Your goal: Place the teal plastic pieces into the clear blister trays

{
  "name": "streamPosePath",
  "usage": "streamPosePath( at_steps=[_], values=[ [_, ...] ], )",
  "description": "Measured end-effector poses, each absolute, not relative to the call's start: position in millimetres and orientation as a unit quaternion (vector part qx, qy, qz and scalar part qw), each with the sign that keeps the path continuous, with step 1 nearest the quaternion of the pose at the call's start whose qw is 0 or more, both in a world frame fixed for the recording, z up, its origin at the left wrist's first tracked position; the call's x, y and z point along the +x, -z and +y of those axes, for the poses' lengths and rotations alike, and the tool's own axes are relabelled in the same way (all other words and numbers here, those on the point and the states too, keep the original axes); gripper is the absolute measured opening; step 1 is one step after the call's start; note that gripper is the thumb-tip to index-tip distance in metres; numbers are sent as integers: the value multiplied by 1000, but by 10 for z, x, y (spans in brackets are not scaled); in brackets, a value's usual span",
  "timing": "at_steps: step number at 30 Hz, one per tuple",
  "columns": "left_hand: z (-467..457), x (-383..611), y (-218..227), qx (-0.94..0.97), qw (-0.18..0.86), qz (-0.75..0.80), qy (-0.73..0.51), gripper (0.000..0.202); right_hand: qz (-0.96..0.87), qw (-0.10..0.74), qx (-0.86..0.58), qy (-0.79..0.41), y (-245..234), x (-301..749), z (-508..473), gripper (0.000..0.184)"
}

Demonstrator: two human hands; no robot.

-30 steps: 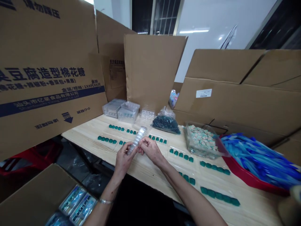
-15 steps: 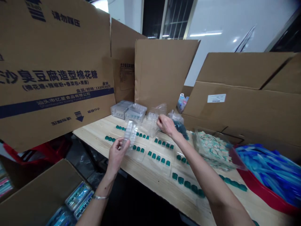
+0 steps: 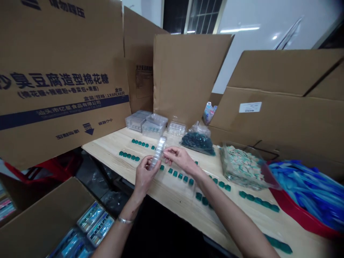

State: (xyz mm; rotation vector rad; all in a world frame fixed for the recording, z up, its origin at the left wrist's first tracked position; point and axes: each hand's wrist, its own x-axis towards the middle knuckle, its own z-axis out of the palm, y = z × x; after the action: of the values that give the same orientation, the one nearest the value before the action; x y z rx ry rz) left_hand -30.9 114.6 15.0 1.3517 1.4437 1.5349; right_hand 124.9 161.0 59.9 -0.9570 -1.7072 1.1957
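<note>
My left hand (image 3: 144,175) is closed round the lower end of a stack of clear plastic trays (image 3: 158,151), held upright and tilted above the wooden table (image 3: 177,195). My right hand (image 3: 179,158) pinches the stack's edge near its middle. Below the hands, clear trays with rows of teal blocks (image 3: 179,176) lie flat on the table. More clear trays (image 3: 176,127) stand at the table's back.
Large cardboard boxes (image 3: 61,79) wall the table at left, back and right. A bag of dark teal pieces (image 3: 198,140), a bag of pale pieces (image 3: 240,165) and a red bin of blue plastic items (image 3: 309,191) sit to the right. An open carton of packed products (image 3: 88,229) stands below left.
My right hand reached out to the clear trays at the back of the table, then came back to the stack held in my left hand. The view shifted slightly.
</note>
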Motion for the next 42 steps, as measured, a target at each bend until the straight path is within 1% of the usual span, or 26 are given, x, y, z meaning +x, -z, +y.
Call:
streamPosePath(
  at_steps=[3, 7, 14, 19, 25, 28, 30, 33, 37, 42],
  values=[
    [1117, -176, -125, 527, 318, 536, -578, 33, -617, 459, -363, -527, -488, 1195, 1321, 29],
    [1067, -68, -113, 544, 323, 530, -564, 35, -579, 498, -375, -525, -424, 1249, 1223, 30],
    [1011, -43, -155, 553, 334, 528, -551, 34, -547, 536, -401, -502, -411, 1233, 1152, 23],
    [997, -14, -110, 535, 380, 501, -564, 34, -539, 542, -434, -476, -425, 1172, 1075, 20],
    [1055, -118, -65, 501, 404, 474, -601, 33, -552, 530, -460, -450, -417, 1252, 1058, 16],
    [1126, -305, -143, 463, 351, 499, -643, 34, -557, 536, -447, -450, -408, 1386, 1082, 19],
    [1145, -386, -204, 473, 321, 520, -635, 34, -557, 537, -413, -480, -421, 1418, 1083, 23],
    [1110, -364, -246, 505, 330, 516, -608, 33, -547, 535, -367, -529, -453, 1312, 1069, 33],
    [1035, -241, -194, 534, 309, 525, -586, 31, -543, 533, -379, -527, -460, 1067, 1084, 25],
    [1025, -276, -126, 561, 279, 534, -567, 31, -541, 524, -390, -530, -458, 1003, 1146, 24]
  ],
)
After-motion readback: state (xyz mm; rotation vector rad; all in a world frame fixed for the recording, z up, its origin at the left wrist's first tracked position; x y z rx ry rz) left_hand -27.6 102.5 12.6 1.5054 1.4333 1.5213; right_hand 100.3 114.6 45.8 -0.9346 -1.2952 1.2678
